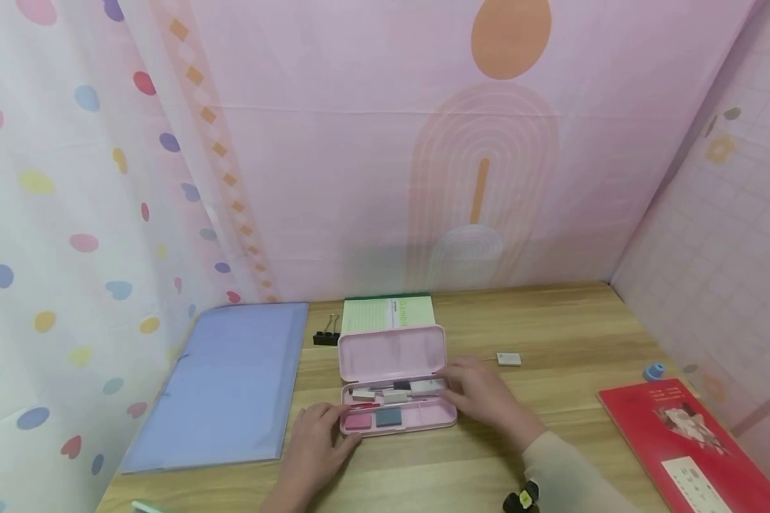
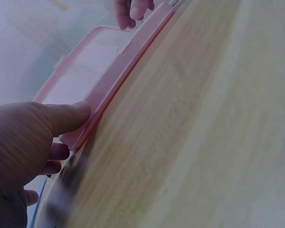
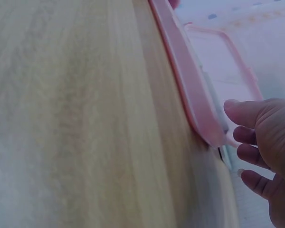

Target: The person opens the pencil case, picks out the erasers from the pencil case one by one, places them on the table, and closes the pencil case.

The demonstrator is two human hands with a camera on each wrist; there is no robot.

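I've got the pink case (image 1: 391, 356) lying open on the table (image 1: 436, 467); the left hand (image 1: 316, 443) pinches its left end, the right hand (image 1: 484, 395) sits loosely spread at its right end, contact unclear.

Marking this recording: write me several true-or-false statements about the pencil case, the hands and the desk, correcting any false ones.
1. The pencil case stands open on the desk. True.
2. The right hand is holding the small white block. False: the block lies apart on the desk; that hand is at the case's right end.
3. The left hand is at the case's left end. True.
4. The red book lies on top of the blue folder. False: they lie on opposite sides of the case.
5. A black binder clip lies between the folder and the case. True.
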